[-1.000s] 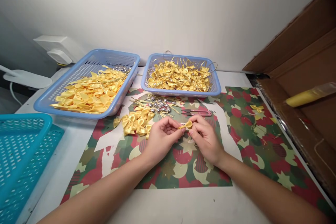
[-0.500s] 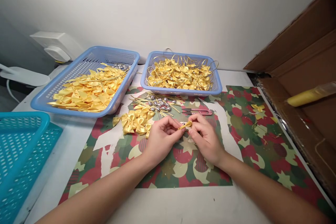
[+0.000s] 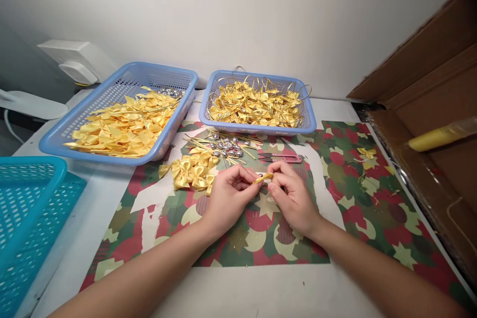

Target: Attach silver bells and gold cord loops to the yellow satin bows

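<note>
Over the middle of the patterned paper, both hands pinch one small yellow ribbon bow (image 3: 264, 177). My left hand (image 3: 233, 191) is closed, thumb and forefinger on the bow's left end. On its right end, my right hand (image 3: 290, 194) grips with bent fingers. A shiny bit shows at the bow between the fingertips, too small to make out. Left of my left hand lies a pile of yellow satin bows (image 3: 192, 171). Beyond the hands are silver bells or beads (image 3: 228, 146) among gold ties (image 3: 197, 141), with pink thread snips (image 3: 281, 158) beside them.
A blue basket (image 3: 89, 156) of yellow ribbon pieces stands back left; another blue basket (image 3: 257, 130) holds bows with gold ties. A teal basket (image 3: 33, 164) is at the left edge. Cardboard (image 3: 428, 104) stands at the right. One loose bow (image 3: 367, 153) lies on the right of the paper.
Both hands keep nearly the same pose on the bow. The view has shifted very slightly, with the left baskets a little further left.
</note>
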Motion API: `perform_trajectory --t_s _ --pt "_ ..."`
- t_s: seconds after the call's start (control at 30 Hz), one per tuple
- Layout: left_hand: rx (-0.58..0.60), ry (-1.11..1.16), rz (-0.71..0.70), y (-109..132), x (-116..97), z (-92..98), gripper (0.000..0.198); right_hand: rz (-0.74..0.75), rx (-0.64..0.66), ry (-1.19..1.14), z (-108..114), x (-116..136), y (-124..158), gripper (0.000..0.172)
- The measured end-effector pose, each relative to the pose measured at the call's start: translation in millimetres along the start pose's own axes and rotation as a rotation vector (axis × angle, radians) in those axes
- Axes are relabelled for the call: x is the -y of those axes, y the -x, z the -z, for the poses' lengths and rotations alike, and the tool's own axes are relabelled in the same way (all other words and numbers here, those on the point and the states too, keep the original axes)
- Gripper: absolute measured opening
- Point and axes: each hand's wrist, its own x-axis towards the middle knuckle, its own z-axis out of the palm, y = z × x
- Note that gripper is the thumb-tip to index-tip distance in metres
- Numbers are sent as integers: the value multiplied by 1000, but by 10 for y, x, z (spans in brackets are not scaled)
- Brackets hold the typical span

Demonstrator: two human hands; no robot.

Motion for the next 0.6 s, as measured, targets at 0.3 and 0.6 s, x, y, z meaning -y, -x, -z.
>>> perform_trajectory --t_s 0.3,0.6 --pt "-16 -15 -8 -7 2 3 17 -5 11 44 0 16 -9 29" --pt "-31 -23 -1 -8 -2 -1 16 -77 22 20 -17 77 -39 31"
